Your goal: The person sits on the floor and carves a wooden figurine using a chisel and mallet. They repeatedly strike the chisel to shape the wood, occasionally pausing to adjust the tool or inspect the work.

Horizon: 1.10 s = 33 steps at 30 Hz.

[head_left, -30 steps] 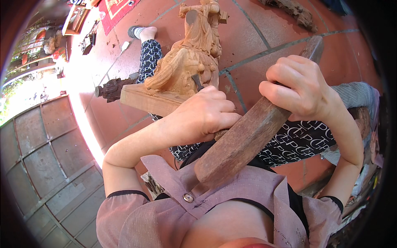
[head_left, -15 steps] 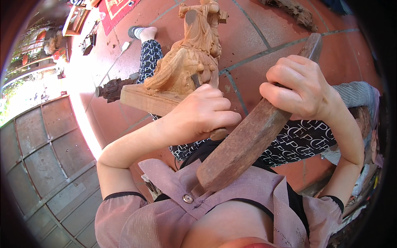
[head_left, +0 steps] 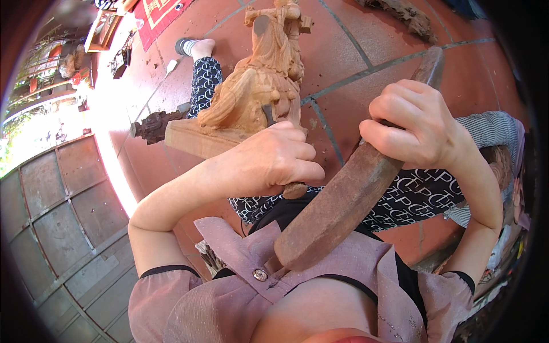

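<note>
My left hand (head_left: 280, 154) is closed around a chisel (head_left: 294, 190); its wooden handle end pokes out below my fist. The metal blade above the fist points at the lower folds of a carved wooden figure (head_left: 260, 86); I cannot tell whether the tip touches. The pale figure rises from a thick wooden base (head_left: 191, 137) beyond my left hand. My right hand (head_left: 407, 123) grips a heavy wooden mallet (head_left: 337, 208) by its narrow part. The mallet's thick end slants down toward my chest, to the right of the chisel handle and apart from it.
Reddish floor tiles (head_left: 343, 57) lie around the figure. A dark gnarled piece of wood (head_left: 157, 126) is beside its base, and a rough log (head_left: 403, 17) lies at the far right. Metal panelling (head_left: 63, 200) stands at left. My patterned trouser leg (head_left: 206, 80) stretches past the figure.
My left hand and the chisel have shifted slightly left and down, and more of the blade shows above the fist. The mallet has barely moved.
</note>
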{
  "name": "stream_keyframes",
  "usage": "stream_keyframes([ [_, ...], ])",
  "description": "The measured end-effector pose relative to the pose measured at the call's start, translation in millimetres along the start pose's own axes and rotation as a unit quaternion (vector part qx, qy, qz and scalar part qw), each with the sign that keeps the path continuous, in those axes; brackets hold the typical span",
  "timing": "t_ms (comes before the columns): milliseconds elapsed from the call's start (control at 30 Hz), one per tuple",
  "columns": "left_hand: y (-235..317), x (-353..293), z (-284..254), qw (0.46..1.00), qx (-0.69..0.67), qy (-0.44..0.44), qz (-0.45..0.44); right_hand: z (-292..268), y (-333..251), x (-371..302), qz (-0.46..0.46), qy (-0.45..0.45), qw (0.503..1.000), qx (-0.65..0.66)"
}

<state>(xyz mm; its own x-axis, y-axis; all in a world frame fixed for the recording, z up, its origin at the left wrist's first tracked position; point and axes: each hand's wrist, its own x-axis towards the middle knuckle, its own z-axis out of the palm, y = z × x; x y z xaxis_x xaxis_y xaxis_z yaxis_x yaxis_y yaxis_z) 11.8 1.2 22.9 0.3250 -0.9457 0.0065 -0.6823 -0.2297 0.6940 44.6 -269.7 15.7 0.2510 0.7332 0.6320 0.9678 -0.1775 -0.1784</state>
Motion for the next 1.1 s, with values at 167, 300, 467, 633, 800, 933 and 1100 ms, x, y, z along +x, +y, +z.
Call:
stream_keyframes([
  [167,-4.3,-3.6,-7.9,1.0,-0.029,0.004,0.012,-2.8,-2.3,-0.3,0.048,-0.053,0.997,-0.008],
  [300,-3.9,-4.5,-10.1,0.998,-0.051,0.028,0.019,-6.6,1.2,-1.5,0.048,-0.045,0.998,0.009],
  [467,-5.1,-7.8,-5.5,0.997,0.008,0.071,0.027,-6.7,-4.1,3.4,0.039,-0.031,0.997,-0.066],
  [633,6.6,-6.0,5.0,0.996,0.032,0.059,0.058,-2.8,-2.3,2.7,0.044,-0.033,0.998,-0.022],
  [800,2.8,2.1,9.0,0.994,-0.041,0.088,0.059,-1.7,-1.6,5.3,0.034,-0.028,0.999,-0.025],
  [933,2.9,2.3,10.0,0.996,-0.032,0.086,0.022,-0.5,-0.7,5.0,0.033,-0.034,0.999,-0.021],
  [1100,2.2,2.0,11.6,0.997,-0.025,0.071,0.004,0.1,-0.8,4.3,0.034,-0.034,0.999,-0.018],
])
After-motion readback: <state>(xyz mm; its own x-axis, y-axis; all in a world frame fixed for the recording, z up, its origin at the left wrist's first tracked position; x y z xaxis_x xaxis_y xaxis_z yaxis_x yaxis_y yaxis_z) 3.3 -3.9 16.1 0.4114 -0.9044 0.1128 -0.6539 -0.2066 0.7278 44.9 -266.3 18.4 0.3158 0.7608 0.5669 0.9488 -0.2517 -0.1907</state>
